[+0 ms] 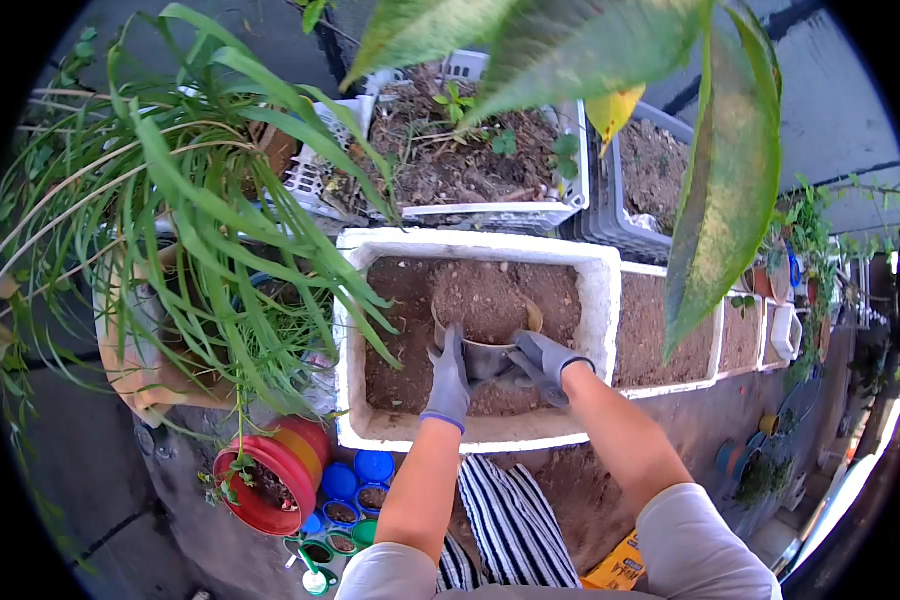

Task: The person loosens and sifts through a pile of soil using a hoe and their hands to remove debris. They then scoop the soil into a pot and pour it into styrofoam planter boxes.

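Both my hands wear grey gloves and grip a round pot (490,358) at its near side. Brown soil (485,300) fills it up to the rim. My left hand (450,380) is closed on the pot's left side, thumb up along the wall. On the right side, my right hand (545,362) is wrapped round the wall near the rim, its fingers partly hidden. The pot is inside a white foam box (470,240), over loose soil (395,375). The pot's underside is out of sight, so I cannot tell whether it rests on that soil.
Long-leaved plants (170,200) hang over the box's left edge. Large leaves (730,190) dangle close at the upper right. Behind stands a white crate (510,215) of soil. More soil-filled boxes (660,330) line the right. A red pot (270,480) and blue lids (375,465) lie front left.
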Demonstrator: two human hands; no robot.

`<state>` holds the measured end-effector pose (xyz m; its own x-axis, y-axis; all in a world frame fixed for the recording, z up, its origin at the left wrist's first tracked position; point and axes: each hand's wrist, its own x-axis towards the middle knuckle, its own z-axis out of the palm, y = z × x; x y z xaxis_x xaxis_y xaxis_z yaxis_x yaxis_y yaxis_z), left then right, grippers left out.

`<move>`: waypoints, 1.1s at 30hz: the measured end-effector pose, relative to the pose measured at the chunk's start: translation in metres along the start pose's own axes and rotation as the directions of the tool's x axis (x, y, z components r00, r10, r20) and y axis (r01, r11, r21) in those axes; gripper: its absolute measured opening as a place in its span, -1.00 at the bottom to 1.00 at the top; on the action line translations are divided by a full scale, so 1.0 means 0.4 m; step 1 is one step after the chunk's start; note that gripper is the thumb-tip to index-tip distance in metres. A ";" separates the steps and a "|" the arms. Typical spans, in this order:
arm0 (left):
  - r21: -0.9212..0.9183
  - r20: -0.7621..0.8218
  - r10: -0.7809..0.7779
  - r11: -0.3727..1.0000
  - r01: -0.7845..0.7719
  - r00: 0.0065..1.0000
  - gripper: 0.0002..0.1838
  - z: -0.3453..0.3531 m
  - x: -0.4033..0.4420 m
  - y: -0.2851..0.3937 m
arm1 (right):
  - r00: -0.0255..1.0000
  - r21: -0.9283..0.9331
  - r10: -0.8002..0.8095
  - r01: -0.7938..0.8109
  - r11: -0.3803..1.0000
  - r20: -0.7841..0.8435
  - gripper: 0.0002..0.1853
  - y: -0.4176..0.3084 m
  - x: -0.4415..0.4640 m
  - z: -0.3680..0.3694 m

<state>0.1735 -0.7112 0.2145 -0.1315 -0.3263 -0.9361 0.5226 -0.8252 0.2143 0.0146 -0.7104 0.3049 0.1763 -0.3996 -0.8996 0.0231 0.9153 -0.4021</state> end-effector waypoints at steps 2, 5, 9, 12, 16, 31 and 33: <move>0.094 -0.181 -0.051 0.993 0.069 0.982 -0.24 -0.001 -0.025 0.029 | 0.999 -0.063 0.042 -0.041 0.997 0.010 -0.82 -0.015 0.006 0.024; -0.022 -0.115 -0.113 0.994 0.112 0.987 -0.23 -0.084 -0.009 -0.016 | 1.000 -0.211 0.012 -0.015 0.977 -0.015 -0.94 0.063 0.073 0.027; -0.101 -0.036 -0.144 0.985 0.140 0.989 -0.24 -0.106 -0.047 0.042 | 0.981 -0.786 -0.130 0.191 0.588 0.142 -0.97 0.003 0.104 0.058; -0.161 -0.030 0.004 0.987 -0.009 1.000 -0.25 -0.118 -0.018 0.082 | 0.951 -0.546 -0.220 0.305 0.780 0.218 -0.94 -0.065 0.109 0.105; -0.182 -0.023 -0.031 0.983 0.026 0.999 -0.21 -0.136 -0.004 0.084 | 0.951 -0.579 -0.194 0.302 0.757 0.243 -0.94 0.002 0.222 0.073; -0.637 0.153 0.033 0.768 0.073 0.988 -0.18 -0.183 -0.136 -0.014 | 0.998 -0.889 -0.030 -0.040 0.456 -0.061 -0.52 -0.122 0.162 0.257; -0.733 0.151 -0.060 0.663 0.152 0.987 -0.21 -0.175 -0.171 -0.058 | 0.997 -0.934 -0.040 -0.045 0.356 -0.064 -0.51 -0.089 0.177 0.239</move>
<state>0.2291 -0.6375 0.2539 -0.2882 -0.3416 -0.8946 0.9438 -0.2593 -0.2050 0.1203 -0.7664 0.2720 0.1120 -0.4387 -0.8916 -0.9184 0.2969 -0.2614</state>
